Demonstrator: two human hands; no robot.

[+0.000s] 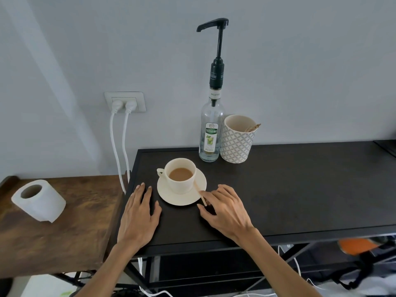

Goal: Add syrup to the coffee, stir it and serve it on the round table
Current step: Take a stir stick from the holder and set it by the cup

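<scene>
Head view: a cream ceramic cup (pixel 181 175) w/ light-brown milky coffee (pixel 180 174) stands on a cream round saucer (pixel 171 195) near the left end of a dark brown-black tabletop (pixel 300 189). Cup handle points left. A thin pale wooden stir stick (pixel 200 194) lies across the saucer's right rim, tilted, its near end by the right hand.

Left hand (pixel 139 217) rests flat on the tabletop just left of the saucer, fingers straight & slightly apart, holding nothing. Right hand (pixel 225 211) sits at the saucer's near-right edge, fingers loosely bent & spread; fingertips are at the stick's near end, but can't tell whether they pinch it or only touch.

Far side, by the wall: a clear glass syrup bottle (pixel 211 133) w/ green label & tall black pump, upright, just beside a white patterned cup (pixel 236 140) on its right holding more wooden sticks.

Left of the dark top, a lower rustic brown wooden table (pixel 64 232) carries a white paper roll (pixel 39 200) lying on its side. White wall socket (pixel 125 101) w/ two white cables above it.
</scene>
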